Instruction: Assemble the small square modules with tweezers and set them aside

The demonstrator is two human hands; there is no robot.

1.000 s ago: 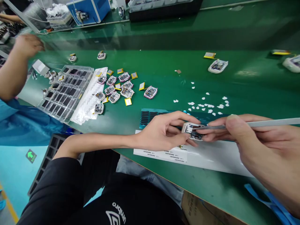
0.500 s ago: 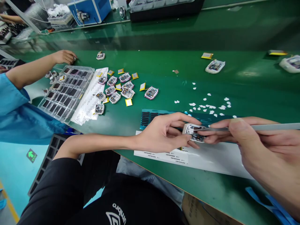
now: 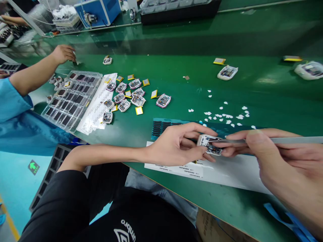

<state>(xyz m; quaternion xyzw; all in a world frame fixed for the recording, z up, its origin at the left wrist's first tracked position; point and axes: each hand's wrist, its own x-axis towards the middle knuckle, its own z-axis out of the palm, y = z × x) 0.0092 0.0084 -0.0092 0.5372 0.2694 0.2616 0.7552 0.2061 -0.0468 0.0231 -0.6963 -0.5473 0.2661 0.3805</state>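
Observation:
My left hand [image 3: 180,144] grips a white open watch case [image 3: 205,140] by its edges, with the circuit parts inside facing up. In my right hand [image 3: 272,151] is a pair of metal tweezers [image 3: 242,141], whose tips reach into the case. The right fingertips also touch or nearly touch the case's right side. Beneath both hands lie a white printed sheet [image 3: 227,174] and a teal sheet with black strips [image 3: 157,127]. Whatever the tweezer tips pinch, if anything, is too small to make out.
Several open watch cases [image 3: 138,100] with yellow-edged batteries [image 3: 139,110] lie to the left. White paper bits [image 3: 228,116] are scattered beyond my hands. Cases with batteries [image 3: 227,72] sit farther right. A co-worker's hand [image 3: 64,53] is above a clear compartment tray [image 3: 73,97].
The co-worker's hand has moved up and left. The cases at the far right have shifted slightly left. My hands and the watch case stay almost in place.

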